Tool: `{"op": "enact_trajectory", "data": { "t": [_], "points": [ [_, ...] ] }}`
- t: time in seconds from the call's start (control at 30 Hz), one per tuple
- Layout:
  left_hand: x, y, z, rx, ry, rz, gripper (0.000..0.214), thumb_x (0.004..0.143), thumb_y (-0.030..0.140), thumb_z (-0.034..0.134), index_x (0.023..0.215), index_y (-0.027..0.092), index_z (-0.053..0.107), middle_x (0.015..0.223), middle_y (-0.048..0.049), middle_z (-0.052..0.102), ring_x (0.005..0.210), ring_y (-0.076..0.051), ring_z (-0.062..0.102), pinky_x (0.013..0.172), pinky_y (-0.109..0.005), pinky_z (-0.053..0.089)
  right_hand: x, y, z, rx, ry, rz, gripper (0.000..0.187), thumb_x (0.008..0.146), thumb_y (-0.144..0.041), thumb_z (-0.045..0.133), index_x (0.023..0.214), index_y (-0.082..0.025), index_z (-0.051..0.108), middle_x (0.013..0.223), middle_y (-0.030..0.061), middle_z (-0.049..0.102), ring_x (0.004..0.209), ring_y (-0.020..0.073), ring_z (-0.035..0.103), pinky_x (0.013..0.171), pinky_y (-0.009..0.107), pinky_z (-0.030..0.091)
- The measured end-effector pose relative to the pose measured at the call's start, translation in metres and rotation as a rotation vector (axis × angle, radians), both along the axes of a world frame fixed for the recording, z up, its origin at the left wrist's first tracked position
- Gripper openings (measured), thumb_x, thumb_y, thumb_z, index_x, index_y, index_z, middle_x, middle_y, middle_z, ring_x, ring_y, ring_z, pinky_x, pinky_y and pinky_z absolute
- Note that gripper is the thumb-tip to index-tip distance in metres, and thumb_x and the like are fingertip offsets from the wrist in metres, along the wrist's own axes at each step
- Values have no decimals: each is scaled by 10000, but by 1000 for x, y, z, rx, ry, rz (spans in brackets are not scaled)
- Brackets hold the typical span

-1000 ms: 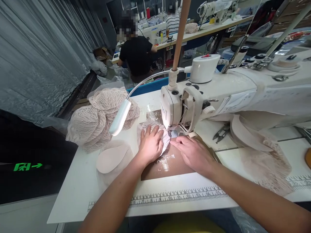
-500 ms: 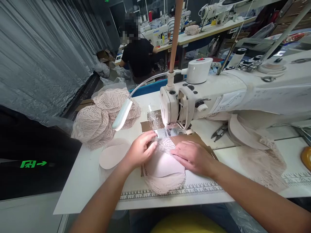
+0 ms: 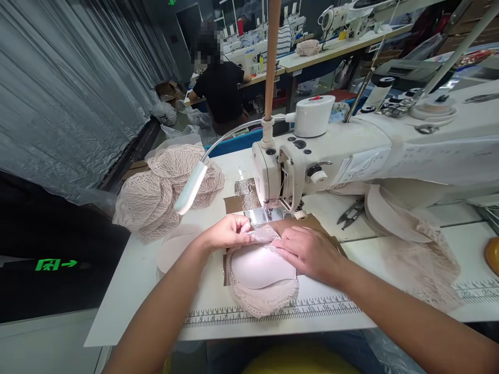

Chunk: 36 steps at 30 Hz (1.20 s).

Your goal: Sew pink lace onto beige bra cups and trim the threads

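A pale pink foam cup with a lace edge [image 3: 261,275] lies on the white table in front of the sewing machine [image 3: 296,161]. My left hand [image 3: 228,234] pinches the lace at the cup's upper left edge, fingers closed. My right hand [image 3: 307,249] lies flat on the cup's upper right edge, fingers stretched out and pressing the lace down. The lace's front tip points at the presser foot [image 3: 273,210], a little short of it.
A heap of lace cups [image 3: 159,192] sits at the left, with a plain foam cup [image 3: 175,249] below it. A gooseneck lamp [image 3: 191,187] hangs over them. Snips [image 3: 351,213] and more cups [image 3: 405,228] lie at the right. A person in black sits at a far table.
The cup has been drawn back from under the machine toward me and turned so its foam side faces up. My left hand went from flat to pinching the lace.
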<state>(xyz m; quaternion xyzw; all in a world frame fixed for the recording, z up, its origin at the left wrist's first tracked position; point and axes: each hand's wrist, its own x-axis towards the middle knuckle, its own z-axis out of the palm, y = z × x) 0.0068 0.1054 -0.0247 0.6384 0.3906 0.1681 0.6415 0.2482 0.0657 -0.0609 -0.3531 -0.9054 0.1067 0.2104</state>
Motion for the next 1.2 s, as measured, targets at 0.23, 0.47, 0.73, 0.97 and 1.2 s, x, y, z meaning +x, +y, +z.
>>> {"op": "enact_trajectory", "data": {
  "t": [0.23,0.47,0.73,0.97,1.2],
  "points": [
    [-30,5,17,-57,169,-11,339,686,337,737,869,136,536,652,29,512,591,-95,490,584,-223,388,0,0,0,9,-12,4,237,920,-235,443,837,-195,662,694,18,541,673,150,469,627,281,354],
    [-21,-28,45,696,617,418,174,877,289,476,834,182,607,750,-10,604,660,-139,538,574,-247,407,0,-2,1,28,7,-5,260,929,-245,435,854,-181,676,711,34,573,695,158,501,639,285,370],
    [36,-61,6,867,739,-58,385,895,286,468,1203,81,574,1315,-168,528,1235,-306,463,1041,-459,396,2,-2,0,171,40,-15,374,909,-263,462,555,-171,540,556,3,470,572,132,394,575,280,311],
    [44,-48,3,928,655,-197,374,917,291,432,1228,121,552,1328,-133,518,1230,-271,465,1042,-445,400,6,3,-1,80,-6,-149,208,874,-235,503,991,-181,666,791,44,585,741,172,518,656,282,371],
    [42,-46,0,893,772,-110,479,875,338,504,1302,126,463,1380,-170,454,1233,-314,446,1003,-501,421,3,3,-2,83,-131,-180,230,867,-181,481,989,-184,676,766,50,578,722,185,508,662,304,362]
  ]
}}
